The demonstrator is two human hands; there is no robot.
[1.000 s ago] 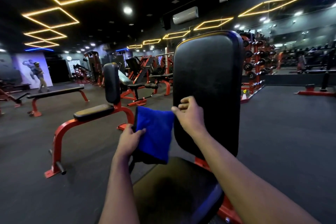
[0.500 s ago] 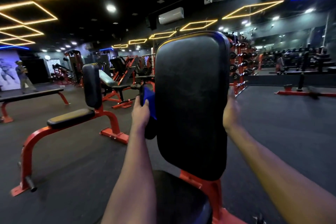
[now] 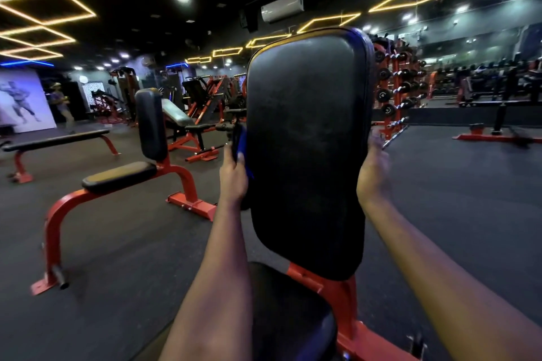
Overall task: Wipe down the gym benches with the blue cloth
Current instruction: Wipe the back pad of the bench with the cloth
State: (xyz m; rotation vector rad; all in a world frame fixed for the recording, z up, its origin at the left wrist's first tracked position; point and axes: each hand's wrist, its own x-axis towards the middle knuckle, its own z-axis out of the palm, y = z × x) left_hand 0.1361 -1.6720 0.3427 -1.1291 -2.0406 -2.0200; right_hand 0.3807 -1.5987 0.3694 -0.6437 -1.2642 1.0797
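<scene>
Padding filled the middle of the view: the black back pad (image 3: 305, 149) of the nearest bench stood upright on its red frame (image 3: 344, 299), long axis running top to bottom, with the seat pad (image 3: 289, 319) low in front of it. The left hand (image 3: 233, 177) was at the pad's left edge, about halfway up, its fingers closed on the blue cloth (image 3: 242, 141). Only a narrow strip of blue showed there, between the thumb and the pad's rim; the rest lay round the far side, out of sight. The right hand (image 3: 373, 173) was up at the opposite edge at much the same height, blurred, and whether its fingers were spread, curled or touching the pad could not be told.

So the cloth sat at the left rim, in the left hand alone, and the broad front face of the pad stretched away to its right. By my reading the pad's side or back was the part in hand. The left hand was the one placed to carry the cloth across or down the pad's length — the right fit only to steady it. A second bench (image 3: 117, 177) stood off to the left, a flat bench (image 3: 55, 139) beyond it, and a dumbbell rack (image 3: 393, 88) behind the pad on the right.
</scene>
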